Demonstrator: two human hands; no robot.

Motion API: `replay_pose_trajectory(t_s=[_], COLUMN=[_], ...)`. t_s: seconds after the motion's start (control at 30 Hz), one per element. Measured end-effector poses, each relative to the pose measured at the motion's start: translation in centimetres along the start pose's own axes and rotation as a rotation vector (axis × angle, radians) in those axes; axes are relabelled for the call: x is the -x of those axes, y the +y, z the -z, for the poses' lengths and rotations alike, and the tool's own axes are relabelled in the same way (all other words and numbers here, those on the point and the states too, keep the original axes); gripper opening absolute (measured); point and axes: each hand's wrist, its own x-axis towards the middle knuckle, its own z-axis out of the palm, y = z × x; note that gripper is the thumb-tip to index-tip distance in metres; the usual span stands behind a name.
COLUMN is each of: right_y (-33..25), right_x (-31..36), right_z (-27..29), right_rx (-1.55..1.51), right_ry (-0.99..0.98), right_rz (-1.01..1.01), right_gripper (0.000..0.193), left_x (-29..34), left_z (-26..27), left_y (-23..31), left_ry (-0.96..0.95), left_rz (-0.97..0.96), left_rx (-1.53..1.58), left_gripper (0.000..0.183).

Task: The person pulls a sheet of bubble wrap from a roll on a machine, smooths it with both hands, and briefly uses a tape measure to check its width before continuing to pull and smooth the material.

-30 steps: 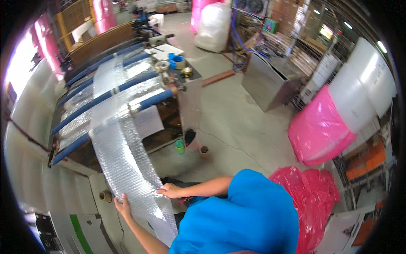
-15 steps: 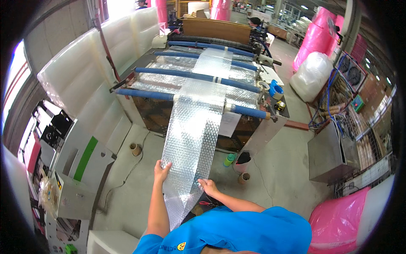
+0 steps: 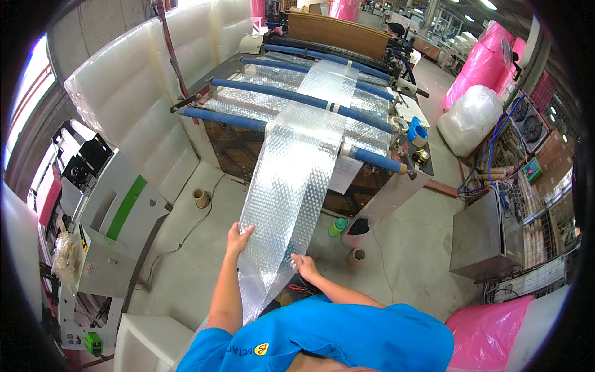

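A long strip of clear, silvery bubble wrap (image 3: pixel 288 180) comes over the blue rollers of a machine and slopes down to my body. My left hand (image 3: pixel 239 238) is closed on its left edge, thumb on top. On the opposite edge, a little nearer to me, my right hand (image 3: pixel 304 266) pinches the film. Between both hands the sheet is spread fairly flat. Its lower end hangs past my left forearm, partly hidden by my arm and blue shirt. The front blue roller (image 3: pixel 223 118) lies under the film.
Right of the machine stand a green bottle (image 3: pixel 338 227) and a cardboard tube (image 3: pixel 356 257). Another tube (image 3: pixel 201 198) is on the floor at left, near a cable. Blue tape (image 3: pixel 418 131) and a tape measure (image 3: pixel 421 156) lie on the side table. A grey-white machine (image 3: pixel 118 223) fills the left.
The view has shifted, so the machine appears farther right. Both hands keep their hold on the bubble wrap, and its lower end now trails more to the left.
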Motion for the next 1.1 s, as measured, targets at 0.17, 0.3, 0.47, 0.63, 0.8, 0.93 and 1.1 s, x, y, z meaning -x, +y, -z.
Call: replay_pose_trajectory(t_s=[0.17,0.3,0.47,0.63,0.8,0.93,1.1], right_y=[-1.3,-4.7,-8.3,-9.4,-4.7,-3.5,-7.5], right_x=[-4.8,-7.4,-10.7,-11.0,-5.9,-2.2,0.2], right_z=[2.4,4.3,6.6,6.0,1.8,0.2,0.2], right_rx=[-0.049,-0.073,-0.264,-0.126,-0.210,-0.082,-0.173], right_ry=[0.021,0.071,0.157,0.356,0.139,0.005,-0.129], right_rz=[0.007,0.062,0.138,0.187,-0.086,0.065,0.074], right_gripper=[0.040,0.036,0.031,0.021,0.026,0.034,0.036], left_x=[-4.6,-7.9,-8.7,-7.6,-2.6,1.2,2.3], left_z=[-0.8,-1.5,-2.5,-2.5,-2.5,0.6,5.1], left_y=[3.0,6.3,12.5,8.8,0.4,1.9,7.7], left_ry=[0.019,0.050,0.103,-0.141,-0.237,-0.013,0.076], left_rz=[-0.110,-0.174,-0.072,-0.018,0.119,0.146,0.066], left_rx=[-0.085,-0.160,-0.159,-0.079,-0.088,-0.176,-0.321], left_gripper=[0.048,0.049,0.057,0.081,0.084,0.078,0.051])
